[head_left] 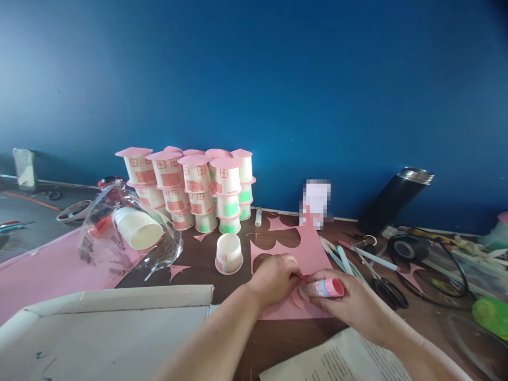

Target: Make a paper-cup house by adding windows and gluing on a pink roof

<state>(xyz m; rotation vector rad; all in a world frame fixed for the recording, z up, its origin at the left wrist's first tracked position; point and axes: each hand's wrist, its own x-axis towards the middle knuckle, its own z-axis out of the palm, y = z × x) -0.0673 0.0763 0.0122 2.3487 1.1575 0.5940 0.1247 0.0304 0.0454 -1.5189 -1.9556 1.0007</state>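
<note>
My right hand point(353, 299) is wrapped round a glue stick point(327, 288) with a pink end and a blue band, tilted over the pink paper sheet point(313, 254). My left hand point(275, 278) has its fingers pinched together close to the glue stick's far end, at what looks like a bit of pink paper; the fingertips are partly hidden. A curved pink paper piece point(297, 299) lies below, between the two hands. Round holes have been cut from the sheet. Left of it, a white paper cup point(229, 254) with a drawn red window stands upside down.
Stacked paper cups with pink paper roofs point(196, 185) stand by the blue wall. A plastic bag of white cups point(138, 227) lies to the left, above a cardboard box point(107, 338). Scissors point(389, 292), markers point(345, 259) and a black bottle point(391, 198) are on the right.
</note>
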